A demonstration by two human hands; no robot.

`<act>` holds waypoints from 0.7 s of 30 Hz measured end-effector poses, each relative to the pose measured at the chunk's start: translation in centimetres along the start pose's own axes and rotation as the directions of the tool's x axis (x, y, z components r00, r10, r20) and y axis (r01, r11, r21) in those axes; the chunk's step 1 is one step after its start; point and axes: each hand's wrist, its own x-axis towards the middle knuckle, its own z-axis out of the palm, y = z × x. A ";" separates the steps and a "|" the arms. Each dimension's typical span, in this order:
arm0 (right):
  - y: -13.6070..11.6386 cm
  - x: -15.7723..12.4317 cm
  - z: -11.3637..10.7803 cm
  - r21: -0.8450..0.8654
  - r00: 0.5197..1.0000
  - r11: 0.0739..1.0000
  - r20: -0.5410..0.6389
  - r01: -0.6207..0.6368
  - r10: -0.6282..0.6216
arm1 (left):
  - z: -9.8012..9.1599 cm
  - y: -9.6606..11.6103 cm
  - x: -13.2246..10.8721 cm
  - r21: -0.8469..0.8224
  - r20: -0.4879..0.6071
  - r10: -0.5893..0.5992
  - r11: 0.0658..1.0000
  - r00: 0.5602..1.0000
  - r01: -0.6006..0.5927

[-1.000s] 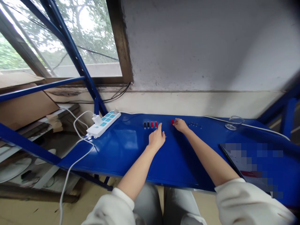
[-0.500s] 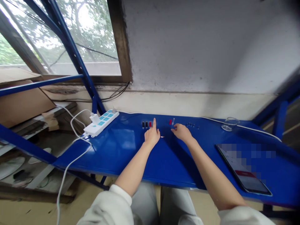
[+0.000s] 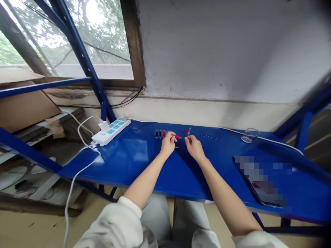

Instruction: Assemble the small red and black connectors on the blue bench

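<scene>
L hand point(image 3: 168, 144) went from pointing to pinching a red tube point(image 3: 177, 136), well R of strip point(image 3: 111, 132). R hand point(image 3: 194, 147) edged closer, fingers curled; can't tell if gripping anything. Blk tubes point(image 3: 160, 133) nearer strip, clear tube point(image 3: 189, 131) farther R of strip.
</scene>
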 end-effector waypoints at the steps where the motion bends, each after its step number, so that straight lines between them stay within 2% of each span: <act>1: -0.1 -0.1 0.1 0.017 0.999 0.999 0.015 -0.033 0.032 | 0.2 0.3 -0.2 -0.094 0.024 -0.010 0.995 1.000 0.012; 3: -0.1 -0.2 0.3 0.098 0.996 0.993 0.066 -0.071 0.065 | 0.4 0.8 -0.6 -0.253 0.081 -0.028 0.966 0.996 0.048; 5: 0.0 -0.3 0.5 0.219 0.995 0.974 0.093 -0.061 0.041 | 0.5 1.2 -0.8 -0.354 0.123 -0.030 0.933 0.992 0.072; 7: 0.1 -0.1 0.8 0.340 0.997 0.939 0.078 -0.040 0.015 | 0.5 1.4 -0.9 -0.407 0.144 -0.028 0.909 0.989 0.085; 11: 0.4 0.2 0.9 0.526 0.997 0.847 0.068 -0.075 0.046 | 0.5 1.4 -1.0 -0.457 0.184 -0.040 0.881 0.982 0.122; 16: 0.3 0.2 0.8 0.578 0.997 0.813 0.066 -0.061 0.027 | 0.3 1.3 -1.0 -0.439 0.218 -0.064 0.884 0.974 0.157; 21: 0.2 0.0 0.7 0.561 0.998 0.828 0.064 -0.015 -0.025 | 0.3 1.1 -1.0 -0.422 0.159 -0.094 0.894 0.983 0.153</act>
